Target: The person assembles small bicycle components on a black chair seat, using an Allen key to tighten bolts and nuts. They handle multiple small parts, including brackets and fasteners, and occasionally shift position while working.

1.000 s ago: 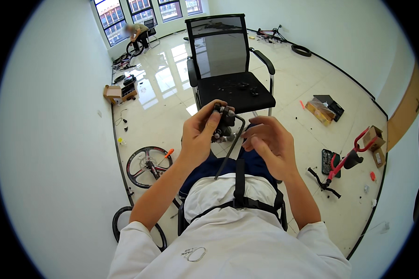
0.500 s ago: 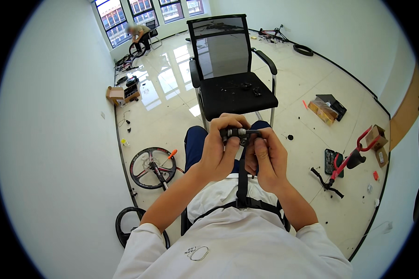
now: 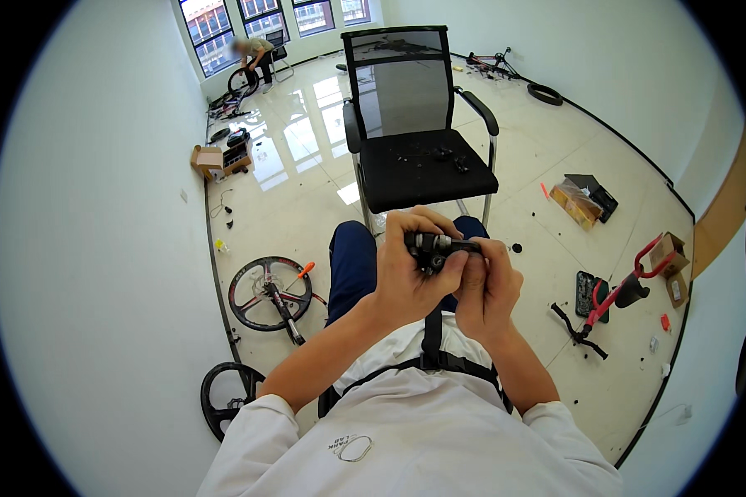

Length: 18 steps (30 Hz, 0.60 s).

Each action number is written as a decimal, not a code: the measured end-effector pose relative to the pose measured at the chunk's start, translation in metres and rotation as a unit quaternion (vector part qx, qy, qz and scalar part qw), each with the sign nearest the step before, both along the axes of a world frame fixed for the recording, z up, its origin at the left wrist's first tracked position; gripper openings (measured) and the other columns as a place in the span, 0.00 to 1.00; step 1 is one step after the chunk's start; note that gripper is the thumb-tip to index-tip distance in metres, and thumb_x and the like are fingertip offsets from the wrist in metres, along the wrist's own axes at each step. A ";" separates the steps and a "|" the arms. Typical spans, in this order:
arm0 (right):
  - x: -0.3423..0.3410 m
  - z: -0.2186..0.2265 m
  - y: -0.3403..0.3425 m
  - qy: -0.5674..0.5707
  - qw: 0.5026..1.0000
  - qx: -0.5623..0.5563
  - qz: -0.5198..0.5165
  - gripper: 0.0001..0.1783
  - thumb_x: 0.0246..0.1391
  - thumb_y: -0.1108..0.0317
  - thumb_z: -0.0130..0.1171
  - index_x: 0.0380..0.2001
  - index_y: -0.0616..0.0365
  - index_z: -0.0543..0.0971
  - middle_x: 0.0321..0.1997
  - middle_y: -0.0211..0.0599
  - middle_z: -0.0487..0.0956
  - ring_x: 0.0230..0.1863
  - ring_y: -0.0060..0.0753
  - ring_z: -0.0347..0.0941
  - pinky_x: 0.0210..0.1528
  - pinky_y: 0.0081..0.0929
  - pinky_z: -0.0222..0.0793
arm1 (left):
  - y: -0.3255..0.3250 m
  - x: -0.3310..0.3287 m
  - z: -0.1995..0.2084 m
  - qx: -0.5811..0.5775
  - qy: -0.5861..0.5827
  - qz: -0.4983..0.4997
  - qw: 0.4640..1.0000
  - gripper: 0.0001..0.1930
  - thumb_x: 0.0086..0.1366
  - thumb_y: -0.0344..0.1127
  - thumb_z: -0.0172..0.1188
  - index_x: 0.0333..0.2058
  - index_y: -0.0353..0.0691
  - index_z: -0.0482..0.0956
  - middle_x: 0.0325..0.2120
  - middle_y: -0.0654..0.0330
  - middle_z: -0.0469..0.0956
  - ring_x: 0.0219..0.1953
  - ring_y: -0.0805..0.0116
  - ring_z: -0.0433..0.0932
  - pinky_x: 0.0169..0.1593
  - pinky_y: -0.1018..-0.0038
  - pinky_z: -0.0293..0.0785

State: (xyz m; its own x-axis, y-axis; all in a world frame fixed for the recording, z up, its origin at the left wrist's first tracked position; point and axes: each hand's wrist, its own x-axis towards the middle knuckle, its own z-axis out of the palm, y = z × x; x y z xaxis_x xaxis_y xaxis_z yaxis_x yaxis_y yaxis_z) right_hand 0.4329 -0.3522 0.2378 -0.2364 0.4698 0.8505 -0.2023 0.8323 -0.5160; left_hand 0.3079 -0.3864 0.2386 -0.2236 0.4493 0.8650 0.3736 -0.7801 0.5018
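In front of my lap, my left hand (image 3: 404,277) is closed around a small black and silver metal bike part (image 3: 425,243), possibly a brake caliper. The fingers of my right hand (image 3: 488,291) pinch a thin dark bar (image 3: 467,246) that looks like a hex key, its end against the part. My two hands touch, thumbs close together, and hide much of both things. Beyond them stands a black mesh office chair (image 3: 423,170), with several small dark parts (image 3: 449,157) lying on its seat.
On the floor at left lie a spoked wheel (image 3: 234,300) with an orange-handled screwdriver (image 3: 307,270) and another black wheel (image 3: 210,398). A red bike frame (image 3: 609,305), tool case (image 3: 584,290) and cardboard boxes (image 3: 678,286) lie at right. Another person (image 3: 257,54) sits far left by the windows.
My left thumb has shifted right, toward the bar. My right hand has turned slightly and moved a little right, and the bar now sits nearly level along the part. The view has shifted slightly.
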 end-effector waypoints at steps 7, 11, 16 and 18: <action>0.016 0.002 0.014 -0.040 0.997 0.068 0.024 0.09 0.56 0.78 0.56 0.41 0.63 0.76 0.19 0.37 0.75 0.15 0.33 0.72 0.19 0.23 0.65 | -0.013 0.004 0.011 -0.047 0.006 -0.047 0.998 0.22 0.61 0.38 0.66 0.39 0.37 0.59 0.34 0.51 0.76 0.29 0.72 0.74 0.34 0.76 0.72; 0.027 0.015 0.017 -0.081 0.990 0.102 0.054 0.09 0.53 0.78 0.60 0.39 0.62 0.76 0.18 0.36 0.74 0.14 0.37 0.69 0.19 0.26 0.64 | -0.021 0.004 0.015 -0.067 -0.001 -0.074 0.995 0.20 0.63 0.38 0.64 0.39 0.37 0.60 0.33 0.53 0.76 0.30 0.74 0.74 0.35 0.76 0.72; 0.039 0.037 0.023 -0.158 0.972 0.155 0.077 0.09 0.51 0.77 0.62 0.37 0.59 0.76 0.20 0.35 0.75 0.16 0.40 0.70 0.20 0.29 0.64 | -0.032 0.007 0.027 -0.174 -0.095 -0.133 0.971 0.15 0.67 0.37 0.60 0.40 0.37 0.63 0.31 0.58 0.76 0.29 0.76 0.75 0.33 0.78 0.74; 0.040 0.047 0.029 -0.189 0.957 0.209 0.065 0.10 0.50 0.76 0.63 0.37 0.58 0.77 0.21 0.35 0.75 0.18 0.41 0.71 0.20 0.30 0.64 | -0.039 0.007 0.035 -0.254 -0.170 -0.195 0.932 0.13 0.69 0.38 0.57 0.40 0.38 0.63 0.30 0.59 0.75 0.28 0.75 0.75 0.34 0.77 0.75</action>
State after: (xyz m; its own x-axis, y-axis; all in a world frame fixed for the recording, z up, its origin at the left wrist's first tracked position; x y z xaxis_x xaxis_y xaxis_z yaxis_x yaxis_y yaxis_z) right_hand 0.4728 -0.3231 0.2845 -0.5973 0.0530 0.8003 -0.1822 0.9627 -0.1998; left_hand 0.3145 -0.4255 0.2732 -0.1810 0.8855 0.4279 -0.1369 -0.4535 0.8807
